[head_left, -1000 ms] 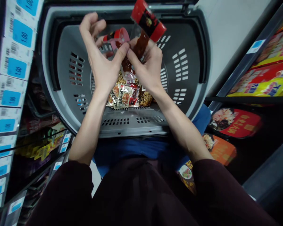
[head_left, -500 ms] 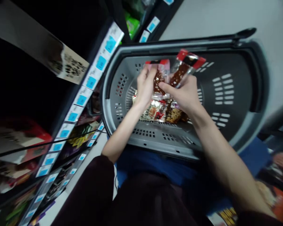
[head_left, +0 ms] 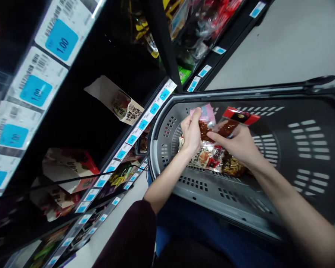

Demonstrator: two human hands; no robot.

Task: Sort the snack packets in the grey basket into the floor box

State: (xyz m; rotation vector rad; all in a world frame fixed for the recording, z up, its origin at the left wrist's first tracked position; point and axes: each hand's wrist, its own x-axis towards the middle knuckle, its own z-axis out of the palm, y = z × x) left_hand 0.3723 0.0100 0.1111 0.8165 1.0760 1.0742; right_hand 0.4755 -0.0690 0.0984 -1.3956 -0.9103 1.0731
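Note:
Both my hands are inside a grey shopping basket (head_left: 270, 201). Pinched in my left hand (head_left: 191, 132) is a clear snack packet (head_left: 208, 115) with a pink top and brown food inside. My right hand (head_left: 237, 143) is closed on another snack packet (head_left: 241, 116), which has a red and black top and brown contents. The two packets are side by side, close together. Beneath them, on the basket floor, lie a white and red packet (head_left: 203, 157) and a packet of yellowish-brown food (head_left: 233, 163). My right hand partly covers the lower ones.
Dark store shelves with blue price tags (head_left: 63, 41) run diagonally along the left. Open cartons (head_left: 69, 169) stand on them, and a thin black cord (head_left: 106, 173) crosses in front. Red and green packaged goods (head_left: 212, 22) fill a shelf at the top. Pale floor (head_left: 304, 44) shows at upper right.
My view has swung to the left, so more of the shelves shows and the basket appears further right and lower. Each hand keeps its packet; the right one's packet has tilted flatter.

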